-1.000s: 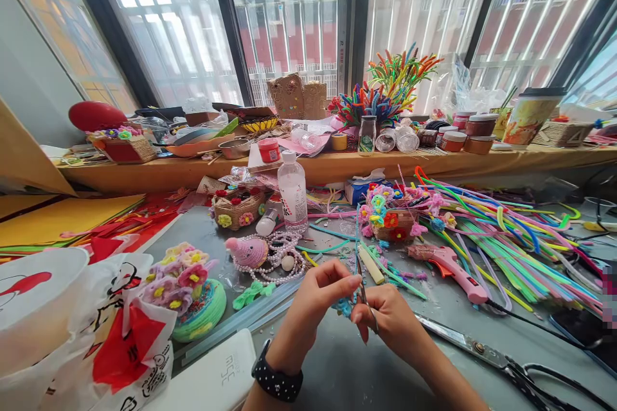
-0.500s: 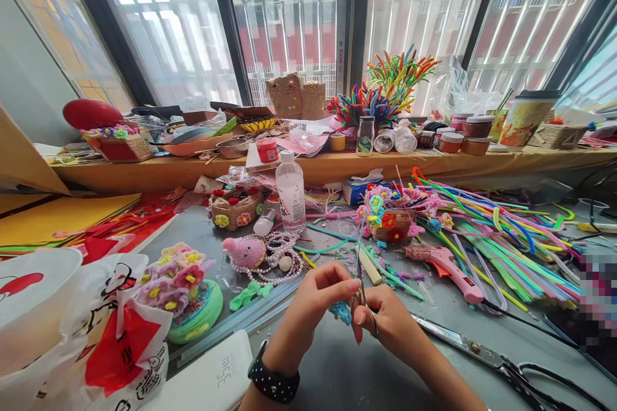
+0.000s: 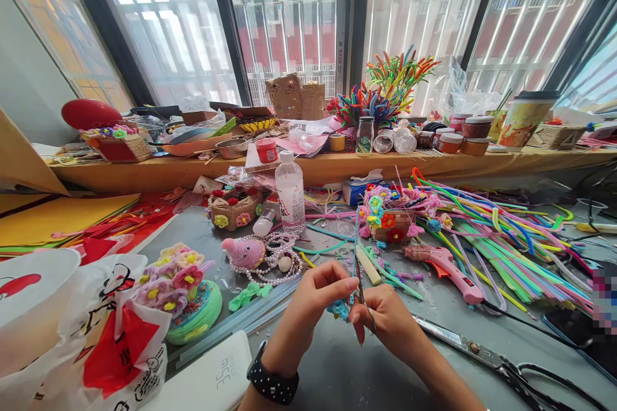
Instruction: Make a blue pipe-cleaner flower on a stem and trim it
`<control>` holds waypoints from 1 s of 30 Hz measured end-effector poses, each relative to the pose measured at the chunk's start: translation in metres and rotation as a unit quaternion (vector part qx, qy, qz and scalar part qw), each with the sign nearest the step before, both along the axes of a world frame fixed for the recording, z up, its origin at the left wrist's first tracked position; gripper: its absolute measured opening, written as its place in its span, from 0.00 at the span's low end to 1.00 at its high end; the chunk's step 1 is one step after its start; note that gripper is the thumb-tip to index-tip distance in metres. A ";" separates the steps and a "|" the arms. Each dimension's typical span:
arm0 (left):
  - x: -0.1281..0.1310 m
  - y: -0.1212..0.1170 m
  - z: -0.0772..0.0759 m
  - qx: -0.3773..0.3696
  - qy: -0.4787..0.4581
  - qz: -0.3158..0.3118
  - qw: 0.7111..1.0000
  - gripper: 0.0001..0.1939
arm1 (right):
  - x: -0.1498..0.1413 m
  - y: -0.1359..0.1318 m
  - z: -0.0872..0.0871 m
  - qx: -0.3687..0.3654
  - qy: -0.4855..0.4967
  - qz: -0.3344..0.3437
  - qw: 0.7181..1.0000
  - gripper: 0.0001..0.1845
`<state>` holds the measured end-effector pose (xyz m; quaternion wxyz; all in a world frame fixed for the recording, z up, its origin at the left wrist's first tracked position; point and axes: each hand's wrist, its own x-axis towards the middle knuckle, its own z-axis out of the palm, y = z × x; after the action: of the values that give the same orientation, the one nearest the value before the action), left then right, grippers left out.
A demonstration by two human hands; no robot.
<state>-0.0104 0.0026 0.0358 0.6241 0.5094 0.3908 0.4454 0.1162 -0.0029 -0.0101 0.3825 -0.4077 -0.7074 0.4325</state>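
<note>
My left hand [image 3: 315, 298] and my right hand [image 3: 388, 318] meet low in the middle of the view, above the grey table [image 3: 357, 366]. Both are closed in a pinch on a small blue pipe-cleaner piece [image 3: 340, 308] between them. A thin blue pipe-cleaner stem [image 3: 357, 244] rises from the fingers. My right hand also grips a slim metal tool [image 3: 362, 298] whose type I cannot make out. A black dotted watch [image 3: 272, 382] sits on my left wrist.
A pink glue gun [image 3: 446, 263] and large scissors [image 3: 486, 353] lie to the right, beside a heap of coloured pipe cleaners [image 3: 506, 237]. A clear bottle [image 3: 290, 192], small flower baskets [image 3: 236, 205], pearl beads [image 3: 270, 253] and a green flower pot [image 3: 193, 298] lie ahead and left.
My hands have kept their pinch and shifted only slightly as the fingers work the blue piece. Nothing else on the table has moved.
</note>
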 end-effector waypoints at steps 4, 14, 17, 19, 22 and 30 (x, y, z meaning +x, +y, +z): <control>0.000 -0.001 -0.002 -0.007 -0.001 -0.015 1.000 0.10 | 0.001 -0.001 0.001 -0.001 0.013 0.040 0.999 0.38; 0.000 -0.001 -0.003 -0.013 -0.009 -0.024 1.000 0.11 | 0.001 0.001 0.001 -0.013 0.016 -0.004 1.000 0.36; -0.001 0.001 -0.004 -0.010 -0.005 -0.029 1.000 0.10 | 0.002 -0.001 0.002 -0.005 0.017 0.015 1.000 0.37; -0.002 0.002 -0.005 -0.014 0.003 -0.051 0.999 0.10 | 0.003 -0.002 0.002 0.005 0.021 0.031 0.999 0.38; -0.003 0.002 -0.007 -0.020 0.011 -0.070 0.997 0.10 | 0.003 -0.001 0.003 0.009 0.023 0.019 1.000 0.38; 0.001 -0.003 -0.004 -0.019 0.000 -0.037 0.999 0.11 | 0.004 0.000 0.003 0.007 0.014 -0.001 1.000 0.37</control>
<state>-0.0096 -0.0002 0.0315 0.6493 0.5121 0.3801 0.4143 0.1200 -0.0030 -0.0074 0.3953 -0.4001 -0.7045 0.4329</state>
